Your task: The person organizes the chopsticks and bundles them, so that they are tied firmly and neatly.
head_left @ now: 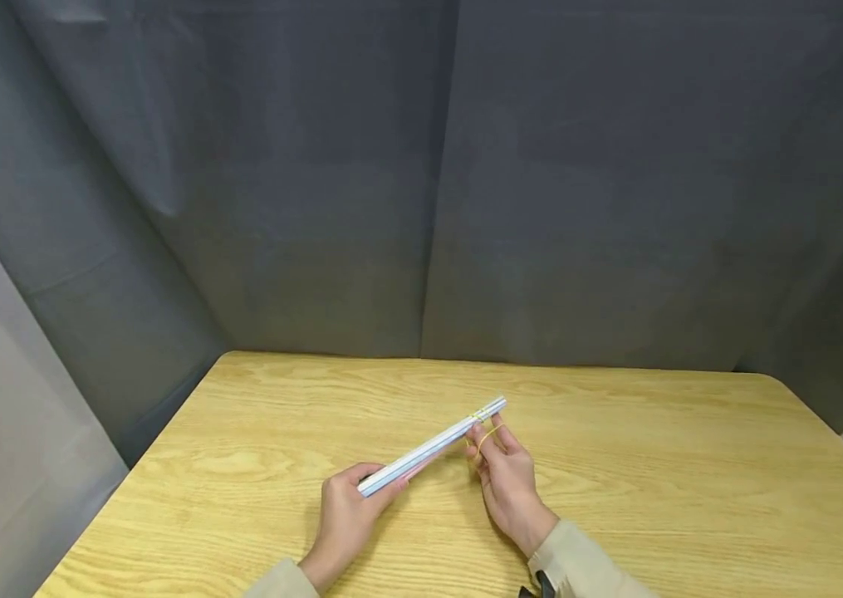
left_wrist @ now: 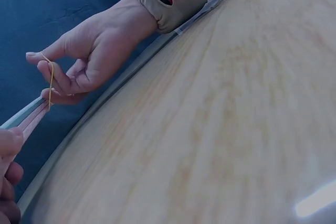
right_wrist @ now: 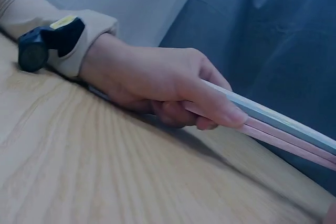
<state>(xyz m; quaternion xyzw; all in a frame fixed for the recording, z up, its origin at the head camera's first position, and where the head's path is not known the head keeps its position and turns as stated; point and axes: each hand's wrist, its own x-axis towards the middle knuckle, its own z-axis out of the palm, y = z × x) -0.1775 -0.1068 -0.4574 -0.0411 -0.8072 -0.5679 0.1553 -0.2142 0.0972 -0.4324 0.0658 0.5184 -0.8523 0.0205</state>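
Note:
My left hand [head_left: 346,511] grips the near end of a bundle of long thin sticks [head_left: 428,449], pale blue, white and pink, thumb along one side. The bundle is held above the table and slants up to the right. A yellow rubber band [head_left: 492,432] goes round its far end. My right hand [head_left: 511,490] is at that end, with a loop of the band stretched over its fingers. In the left wrist view the rubber band [left_wrist: 51,77] runs taut from the right hand [left_wrist: 102,51] to the stick tips. The right wrist view shows the left hand [right_wrist: 152,77] round the sticks [right_wrist: 283,124].
Below the hands lies a wood-grain table [head_left: 660,465] with rounded far corners. Dark grey cloth [head_left: 578,183] hangs behind it, and a pale panel [head_left: 2,399] stands at the left. A black device [right_wrist: 52,43] is strapped to the left wrist.

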